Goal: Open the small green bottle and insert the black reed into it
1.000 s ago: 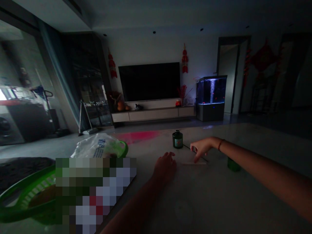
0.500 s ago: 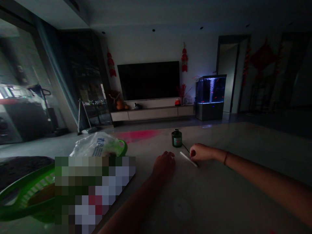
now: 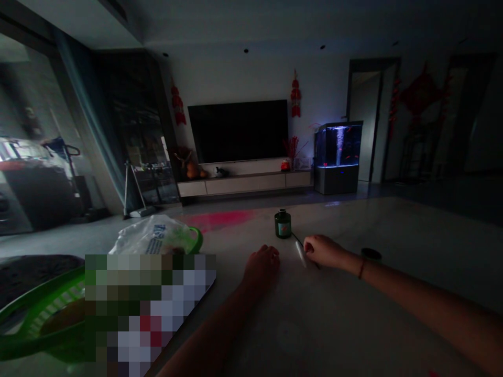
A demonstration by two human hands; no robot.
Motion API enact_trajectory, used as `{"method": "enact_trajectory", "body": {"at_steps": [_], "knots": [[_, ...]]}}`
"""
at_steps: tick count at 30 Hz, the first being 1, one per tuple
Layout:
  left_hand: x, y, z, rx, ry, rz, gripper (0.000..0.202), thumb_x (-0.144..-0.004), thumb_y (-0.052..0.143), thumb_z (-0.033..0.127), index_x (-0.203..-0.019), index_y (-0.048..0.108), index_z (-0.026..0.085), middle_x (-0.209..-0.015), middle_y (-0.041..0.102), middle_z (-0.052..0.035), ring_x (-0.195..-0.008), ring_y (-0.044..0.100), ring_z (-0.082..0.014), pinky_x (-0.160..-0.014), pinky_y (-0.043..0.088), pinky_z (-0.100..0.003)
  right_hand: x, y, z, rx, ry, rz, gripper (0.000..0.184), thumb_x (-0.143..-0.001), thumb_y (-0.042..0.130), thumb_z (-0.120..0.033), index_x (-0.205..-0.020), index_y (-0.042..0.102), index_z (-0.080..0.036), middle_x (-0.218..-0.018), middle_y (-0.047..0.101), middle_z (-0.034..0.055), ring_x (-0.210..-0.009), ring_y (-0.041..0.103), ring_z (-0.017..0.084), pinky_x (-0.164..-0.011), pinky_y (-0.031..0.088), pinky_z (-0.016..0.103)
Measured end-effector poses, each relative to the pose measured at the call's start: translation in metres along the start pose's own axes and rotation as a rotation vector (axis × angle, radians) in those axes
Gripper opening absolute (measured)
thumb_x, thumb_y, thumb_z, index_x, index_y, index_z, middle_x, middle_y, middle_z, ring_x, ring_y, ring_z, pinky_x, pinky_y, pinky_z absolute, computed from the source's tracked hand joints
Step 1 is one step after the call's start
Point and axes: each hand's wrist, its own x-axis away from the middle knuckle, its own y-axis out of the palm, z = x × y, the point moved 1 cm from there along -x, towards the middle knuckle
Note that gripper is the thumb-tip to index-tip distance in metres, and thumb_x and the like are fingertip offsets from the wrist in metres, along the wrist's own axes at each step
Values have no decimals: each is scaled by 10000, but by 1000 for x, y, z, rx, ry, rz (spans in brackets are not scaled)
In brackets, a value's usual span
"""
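Observation:
The room is dim. My left hand (image 3: 261,265) rests on the pale table (image 3: 322,324) with its fingers curled loosely and nothing seen in them. My right hand (image 3: 324,250) lies just to its right, fingers closed around a thin white stick (image 3: 300,254) that points away from me; a thin dark stick (image 3: 302,244) runs beside it. A small dark green bottle (image 3: 282,224) stands on the table just beyond both hands. A dark round cap (image 3: 371,254) lies to the right of my right wrist.
Two green plastic baskets (image 3: 27,319) sit at the left, the far one (image 3: 195,239) holding a white plastic bag (image 3: 151,236). Beyond the table are a TV (image 3: 238,131) on a low cabinet and a lit fish tank (image 3: 338,146).
My right hand dropped onto the table, closed on the white stick and turned it from lying sideways to pointing away. The left hand stayed put.

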Motion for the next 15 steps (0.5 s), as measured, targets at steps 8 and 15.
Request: {"method": "enact_trajectory", "body": {"at_steps": [8, 15], "knots": [[1, -2, 1, -2, 15, 1, 225, -825, 355, 197, -911, 563, 178, -960, 569, -52, -788, 553, -133, -712, 405, -239, -1, 9, -5, 29, 9, 3, 167, -708, 511, -210, -858, 542, -142, -879, 609, 100, -798, 552, 188, -640, 354, 239], [1, -1, 1, -16, 26, -11, 233, -829, 340, 191, -876, 567, 167, -949, 564, -59, -800, 541, -136, -738, 393, -250, -9, -6, 31, 79, 127, -125, 233, -641, 495, -83, -853, 577, -135, -855, 630, 101, -770, 576, 179, -589, 352, 216]]}}
